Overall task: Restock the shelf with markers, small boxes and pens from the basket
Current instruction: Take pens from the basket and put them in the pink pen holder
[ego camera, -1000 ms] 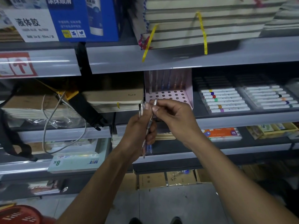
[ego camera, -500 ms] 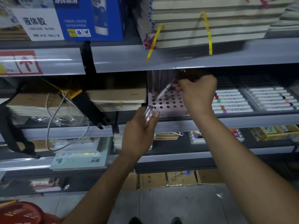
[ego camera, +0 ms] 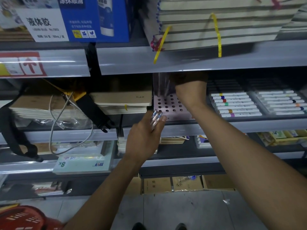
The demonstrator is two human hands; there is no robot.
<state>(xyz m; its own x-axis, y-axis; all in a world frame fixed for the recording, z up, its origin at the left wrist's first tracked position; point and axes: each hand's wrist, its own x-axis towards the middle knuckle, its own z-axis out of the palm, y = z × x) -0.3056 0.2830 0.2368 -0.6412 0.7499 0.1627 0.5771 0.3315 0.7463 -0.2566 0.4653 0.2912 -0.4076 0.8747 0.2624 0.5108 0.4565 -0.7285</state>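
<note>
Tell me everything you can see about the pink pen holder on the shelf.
The pen holder is a pale pink stand, plastic by the look, whose sloped top is pierced with rows of round holes. A clear, upright back panel rises behind it, with a few pens standing dimly there. It sits on the middle shelf, between stacked notebooks and trays of markers. The right hand reaches over its back rows, fingers hidden in shadow; the left hand, gripping pens, is at its front edge.

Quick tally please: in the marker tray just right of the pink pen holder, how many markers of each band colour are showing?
Yellow-band marker: 1
Blue-band marker: 1
Red-band marker: 1
Green-band marker: 1
Orange-band marker: 1
Purple-band marker: 1
Unclear-band marker: 1
Total: 7
</note>
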